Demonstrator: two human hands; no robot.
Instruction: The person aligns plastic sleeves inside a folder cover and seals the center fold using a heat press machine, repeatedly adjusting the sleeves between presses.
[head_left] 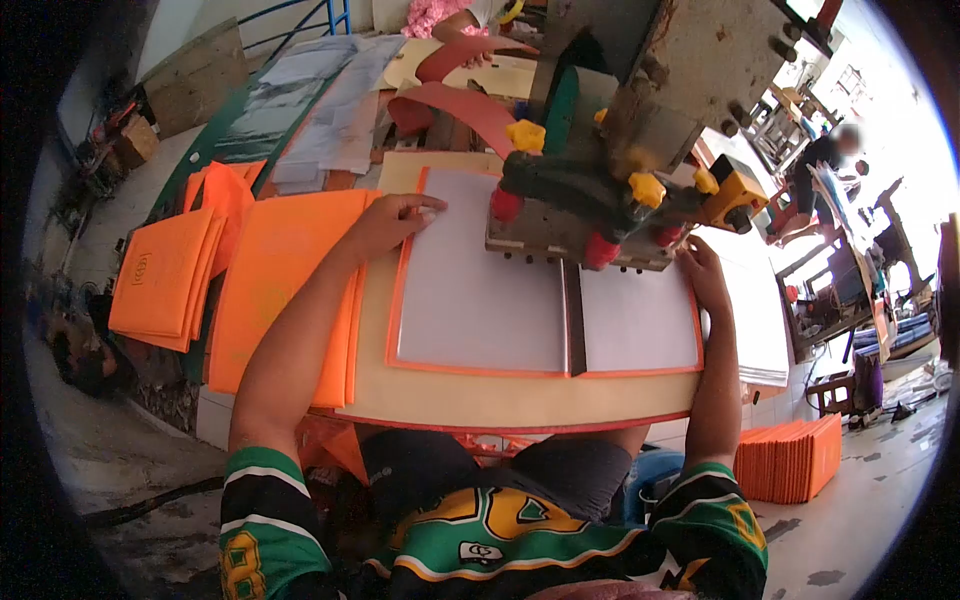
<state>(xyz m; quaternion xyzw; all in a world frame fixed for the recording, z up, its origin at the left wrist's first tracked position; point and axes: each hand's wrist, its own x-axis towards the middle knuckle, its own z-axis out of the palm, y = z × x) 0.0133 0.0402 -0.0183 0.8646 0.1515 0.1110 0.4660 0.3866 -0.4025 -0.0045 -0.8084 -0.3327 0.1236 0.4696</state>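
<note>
An open orange folder (pixel 480 371) lies flat on a cream board. Pale plastic sheets (pixel 480 290) line its two inner sides, and a dark strip (pixel 575 330) runs down the middle. My left hand (pixel 395 222) holds the folder's upper left edge, its fingertips on the sheet. At the right edge, my right hand (pixel 706 278) has its fingers curled around the border, partly hidden by the machine. The press-like machine's head (pixel 580 215), with yellow knobs and red feet, sits over the folder's upper middle and hides that part.
Orange folders (pixel 290 290) are stacked left of the board (pixel 520 402), with smaller ones (pixel 165 280) beyond. Clear plastic sheets (pixel 335 120) lie behind. White sheets (pixel 752 310) are at right; an orange stack (pixel 790 458) stands on the floor. Another person's hand (pixel 475 50) shows at the back.
</note>
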